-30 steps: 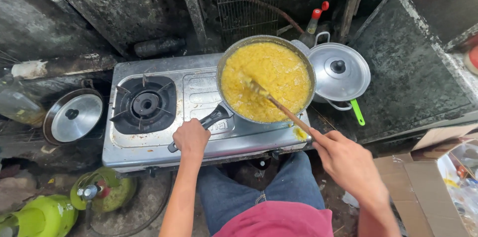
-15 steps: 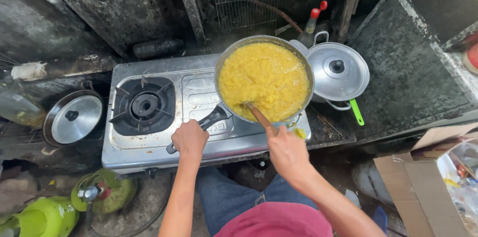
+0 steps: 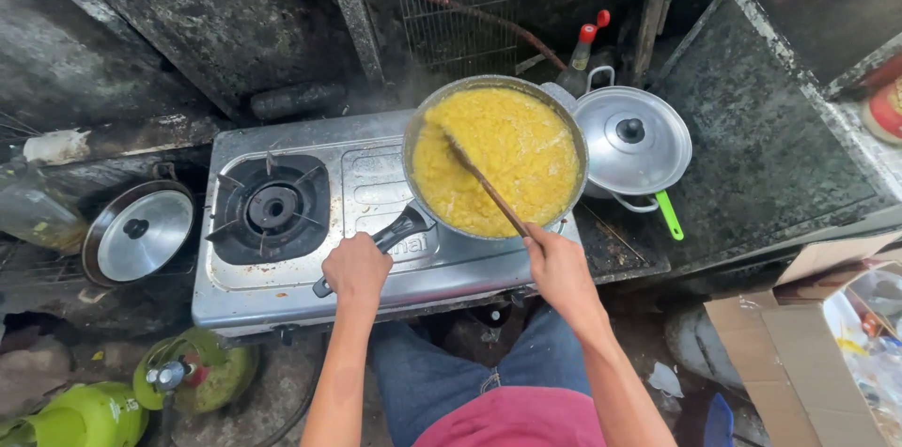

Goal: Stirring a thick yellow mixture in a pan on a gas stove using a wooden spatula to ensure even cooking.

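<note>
Right hand [image 3: 561, 269], fist round wooden spoon [image 3: 484, 184], pulled in close to pan [image 3: 495, 154], spoon tip now far side; left hand [image 3: 355, 269] clenched on pan handle [image 3: 395, 233], stirring ongoing

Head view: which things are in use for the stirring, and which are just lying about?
In use: left hand on pan handle; right hand holding wooden spoon; pan; stove.

Lying about: lidded pot, loose lid, gas cylinders, cardboard box.

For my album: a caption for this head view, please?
Left hand grips the pan handle; right hand holds a wooden spoon in yellow food.
</note>
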